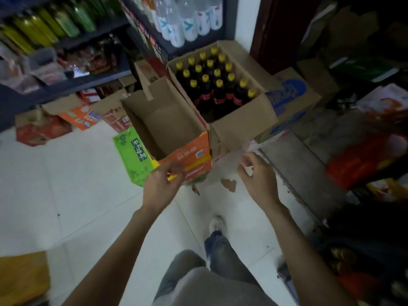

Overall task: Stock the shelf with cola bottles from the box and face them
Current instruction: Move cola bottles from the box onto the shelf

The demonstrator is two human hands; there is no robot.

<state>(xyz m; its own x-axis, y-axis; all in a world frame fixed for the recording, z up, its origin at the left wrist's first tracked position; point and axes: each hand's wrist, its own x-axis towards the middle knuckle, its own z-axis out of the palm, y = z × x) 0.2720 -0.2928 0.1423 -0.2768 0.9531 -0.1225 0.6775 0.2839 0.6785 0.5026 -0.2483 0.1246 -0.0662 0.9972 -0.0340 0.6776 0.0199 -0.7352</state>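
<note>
Cola bottles (217,85), yellow-capped, stand upright in the open cardboard box (245,120) on the floor; my left hand (162,184) and right hand (258,177) hover before it, fingers loosely curled, holding nothing.

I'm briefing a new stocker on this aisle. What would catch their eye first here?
The open cardboard box packed with yellow-capped cola bottles at centre, beside an empty orange carton to its left. Nearer the camera, the left hand and right hand hover loosely curled, holding nothing. Clear water bottles stand on the shelf above.
</note>
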